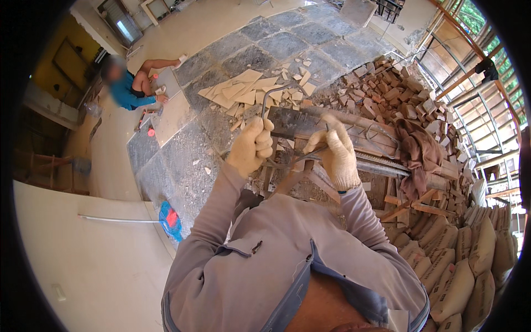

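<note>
Gloved hands (pixel 251 148): cream. Bent rod (pixel 264 104): dark grey. Sleeves (pixel 217 191): mauve-grey. Cloth (pixel 416 146): brown. Brick heap (pixel 395 91): reddish brown. Broken tiles (pixel 235 88): cream. Co-worker's shirt (pixel 126 99): teal.

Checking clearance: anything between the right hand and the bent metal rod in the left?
Nothing visible stands between the right hand and the bent metal rod gripped in the left hand; the wooden plank shows behind the gap.

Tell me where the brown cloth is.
In the head view, the brown cloth drapes over the bench near its right end, right of the right hand, between bricks and sacks.
</note>
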### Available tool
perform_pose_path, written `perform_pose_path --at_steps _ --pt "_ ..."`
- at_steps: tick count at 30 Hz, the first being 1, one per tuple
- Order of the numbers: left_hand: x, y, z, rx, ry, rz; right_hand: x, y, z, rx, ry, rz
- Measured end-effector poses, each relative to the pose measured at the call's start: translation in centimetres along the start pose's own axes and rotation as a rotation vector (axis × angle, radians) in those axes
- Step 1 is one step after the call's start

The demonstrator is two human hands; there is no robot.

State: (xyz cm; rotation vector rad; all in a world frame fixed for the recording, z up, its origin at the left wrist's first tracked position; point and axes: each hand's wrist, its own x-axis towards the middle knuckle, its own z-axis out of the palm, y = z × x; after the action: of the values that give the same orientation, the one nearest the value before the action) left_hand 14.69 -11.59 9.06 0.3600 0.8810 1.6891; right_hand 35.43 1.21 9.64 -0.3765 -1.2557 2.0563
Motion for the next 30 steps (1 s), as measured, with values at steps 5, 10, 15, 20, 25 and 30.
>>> perform_pose_path --at_steps 5,10,15,20,25,30 --pt "-0.3 1.3 -2.7 -0.01 -0.083 -0.219 -2.3 -0.6 -0.2 -1.175 -0.118 -0.57" --pt "0.6 1.1 -2.4 0.022 -0.063 -0.364 -3.1 0.5 -0.6 -1.571 -0.608 -0.565" --pt "0.3 -0.3 1.5 -0.078 0.24 -0.23 -3.2 3.2 -0.4 -1.552 -0.579 -0.432" --pt "-1.8 -3.2 -0.3 -0.333 0.302 -0.118 -3.4 7.5 1.7 -1.48 -0.329 -0.349" --pt "-0.2 -3.7 -5.3 -0.226 0.063 -0.102 -2.5 9.7 2.3 -1.395 -0.336 -0.33" --pt "3.0 -3.4 -7.5 -0.255 0.172 -0.099 0.5 11.7 1.6 -1.345 -0.324 -0.24"
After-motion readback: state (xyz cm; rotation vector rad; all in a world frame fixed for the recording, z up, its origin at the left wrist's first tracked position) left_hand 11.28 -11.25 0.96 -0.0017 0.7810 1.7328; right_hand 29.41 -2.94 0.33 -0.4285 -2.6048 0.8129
